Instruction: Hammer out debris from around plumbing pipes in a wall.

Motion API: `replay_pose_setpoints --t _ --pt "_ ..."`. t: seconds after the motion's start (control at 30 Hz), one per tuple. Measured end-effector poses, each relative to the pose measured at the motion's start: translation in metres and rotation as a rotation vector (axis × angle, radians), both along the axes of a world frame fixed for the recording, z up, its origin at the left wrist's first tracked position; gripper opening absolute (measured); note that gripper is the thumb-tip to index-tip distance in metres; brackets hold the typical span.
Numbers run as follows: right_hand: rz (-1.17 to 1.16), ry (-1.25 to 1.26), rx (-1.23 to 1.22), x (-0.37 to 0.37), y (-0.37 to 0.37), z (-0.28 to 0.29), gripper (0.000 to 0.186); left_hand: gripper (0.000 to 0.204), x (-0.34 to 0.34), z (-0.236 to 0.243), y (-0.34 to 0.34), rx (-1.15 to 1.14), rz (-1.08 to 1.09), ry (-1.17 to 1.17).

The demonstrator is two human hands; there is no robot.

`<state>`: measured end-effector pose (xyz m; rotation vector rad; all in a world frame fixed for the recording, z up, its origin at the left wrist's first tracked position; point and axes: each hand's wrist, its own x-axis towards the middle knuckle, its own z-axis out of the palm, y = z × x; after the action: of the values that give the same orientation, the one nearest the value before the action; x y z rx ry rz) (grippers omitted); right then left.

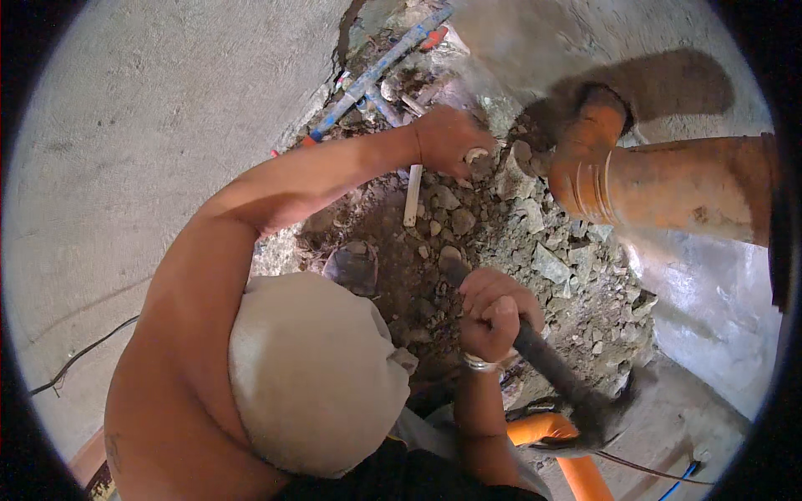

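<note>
Dark tool handle (547, 361) in the closed grip of the right hand (499, 313), left hand (455, 144) over grey rubble (553, 265), its hold unclear.

Rubble (462, 221) open between hands (501, 311); orange pipe (681, 185) blocks upper right

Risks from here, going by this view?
1. Struck hand: the right hand grips a dark-handled tool with a blurred head, and the bare left hand is down in the rubble. A stray blow might catch it.
2. Pipe damage: the orange pipe and blue pipe lie close by and might get cracked.
3. Flying chips: loose, jagged stone might cut the bare forearms.
</note>
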<state>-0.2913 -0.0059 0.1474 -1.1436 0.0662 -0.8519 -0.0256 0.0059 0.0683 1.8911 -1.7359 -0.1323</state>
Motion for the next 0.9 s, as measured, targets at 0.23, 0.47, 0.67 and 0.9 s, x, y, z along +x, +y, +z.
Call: replay_pose_setpoints --t 0.23,0.47,0.67,0.9 --pt "0.144 1.004 0.456 0.001 0.020 -0.070 0.013 0.037 0.002 -0.007 -0.012 -0.017 -0.030 -0.037" --pt "-0.068 0.040 0.060 -0.008 -0.003 0.009 0.017 0.036 0.000 -0.009 -0.006 0.046 -0.011 -0.089" --pt "0.242 0.817 0.488 0.001 0.017 -0.102 0.022 0.036 -0.004 -0.002 -0.017 -0.067 -0.074 -0.076" --pt "0.067 0.622 -0.006 -0.012 0.014 -0.028 0.017 0.037 -0.007 -0.004 -0.009 0.098 -0.047 -0.110"
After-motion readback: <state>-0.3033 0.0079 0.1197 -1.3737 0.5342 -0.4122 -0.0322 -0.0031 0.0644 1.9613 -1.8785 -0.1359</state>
